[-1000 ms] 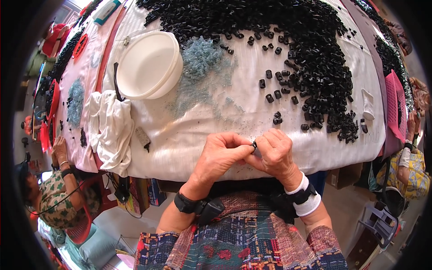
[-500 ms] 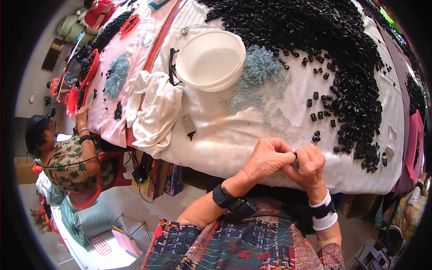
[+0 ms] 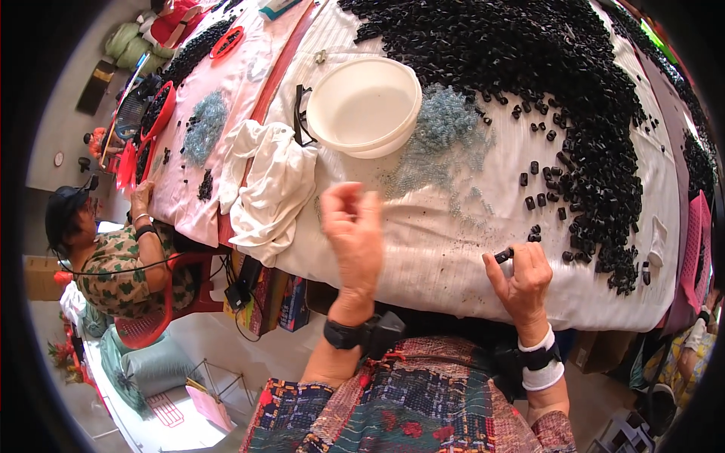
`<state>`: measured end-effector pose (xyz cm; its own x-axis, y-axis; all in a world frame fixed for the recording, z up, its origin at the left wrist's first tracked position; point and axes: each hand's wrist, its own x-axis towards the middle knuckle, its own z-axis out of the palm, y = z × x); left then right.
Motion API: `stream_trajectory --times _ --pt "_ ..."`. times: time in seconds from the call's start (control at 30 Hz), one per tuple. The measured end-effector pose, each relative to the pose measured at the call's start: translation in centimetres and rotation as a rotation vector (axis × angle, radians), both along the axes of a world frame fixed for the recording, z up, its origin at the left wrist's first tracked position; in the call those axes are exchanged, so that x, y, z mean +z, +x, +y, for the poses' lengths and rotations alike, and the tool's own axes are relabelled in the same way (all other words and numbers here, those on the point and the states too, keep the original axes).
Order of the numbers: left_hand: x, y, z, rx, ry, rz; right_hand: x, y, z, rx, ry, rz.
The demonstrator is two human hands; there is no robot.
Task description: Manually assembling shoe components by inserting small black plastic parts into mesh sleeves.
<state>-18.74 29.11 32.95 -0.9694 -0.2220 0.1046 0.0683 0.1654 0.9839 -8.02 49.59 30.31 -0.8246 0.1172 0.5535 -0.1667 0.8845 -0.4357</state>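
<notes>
My right hand (image 3: 521, 285), near the table's front edge, pinches a small black cylindrical part (image 3: 504, 256) between thumb and fingers. My left hand (image 3: 353, 245) is over the cloth in front of the white bowl (image 3: 364, 106); its fingers are smeared by motion, so whether they hold anything cannot be made out. Beyond my hands lies a pile of tiny pale-blue translucent pieces (image 3: 447, 117), thinning out toward me. To the right, several loose black parts (image 3: 541, 201) lie beside a large heap of the same kind (image 3: 498, 45).
A crumpled white cloth (image 3: 264, 181) lies left of my left hand, with dark-framed glasses (image 3: 300, 113) beside the bowl. A pink basket (image 3: 691, 249) stands at the right edge. Another person (image 3: 113, 257) sits on a red chair at the left, by a red basket (image 3: 158, 109).
My hands were together at the small black part. My left hand has moved away, left and farther over the table, covering the spot of a small grey speckled piece. The right keeps the black part.
</notes>
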Motion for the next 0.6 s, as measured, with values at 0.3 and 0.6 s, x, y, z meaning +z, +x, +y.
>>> stream_trajectory --times 0.3,0.6 --pt "-4.8 -2.4 -8.5 0.126 -0.416 -0.167 -0.2 0.0 0.0 -0.001 -0.005 -0.014" --pt "-2.4 -2.5 -7.5 0.063 -0.372 -0.168 -0.7 -0.1 0.0 -0.049 -0.012 -0.022"
